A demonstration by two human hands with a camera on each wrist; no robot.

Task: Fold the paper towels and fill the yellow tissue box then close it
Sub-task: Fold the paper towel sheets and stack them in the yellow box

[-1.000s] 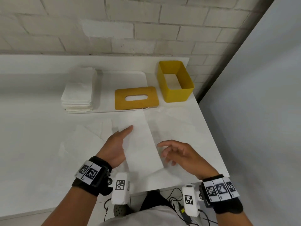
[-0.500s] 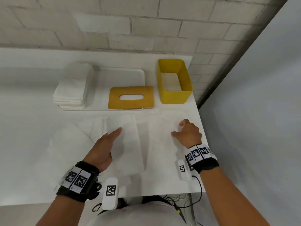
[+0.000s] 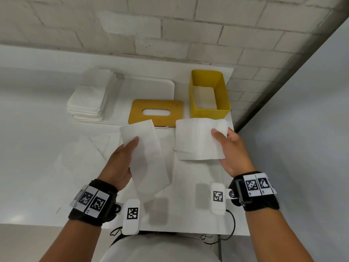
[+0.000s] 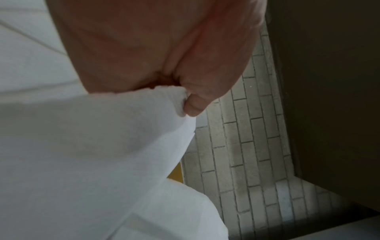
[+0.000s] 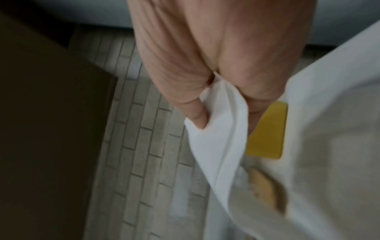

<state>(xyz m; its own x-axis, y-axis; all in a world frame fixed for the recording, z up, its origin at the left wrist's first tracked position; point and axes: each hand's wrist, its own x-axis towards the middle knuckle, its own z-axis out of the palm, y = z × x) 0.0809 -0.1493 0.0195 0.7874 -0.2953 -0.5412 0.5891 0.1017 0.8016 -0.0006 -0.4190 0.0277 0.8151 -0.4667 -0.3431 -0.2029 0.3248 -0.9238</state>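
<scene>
On the white table (image 3: 28, 167), the open yellow box (image 3: 209, 110) stands at the far right corner, its lid (image 3: 156, 104) just left of it. A long folded towel (image 3: 145, 157) is pinched by the left hand (image 3: 119, 165); a squarer one (image 3: 196, 142) by the right hand (image 3: 234, 154). Each should be lowered flat into the box, creases kept.

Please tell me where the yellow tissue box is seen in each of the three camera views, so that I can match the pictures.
Head: the yellow tissue box stands open at the far right of the table, beyond the right hand.
Left wrist: only a yellow sliver shows beside the held paper towel; which yellow thing it is cannot be told.
Right wrist: the box shows behind the fingers.
Shared landmark: the brick wall.
</scene>
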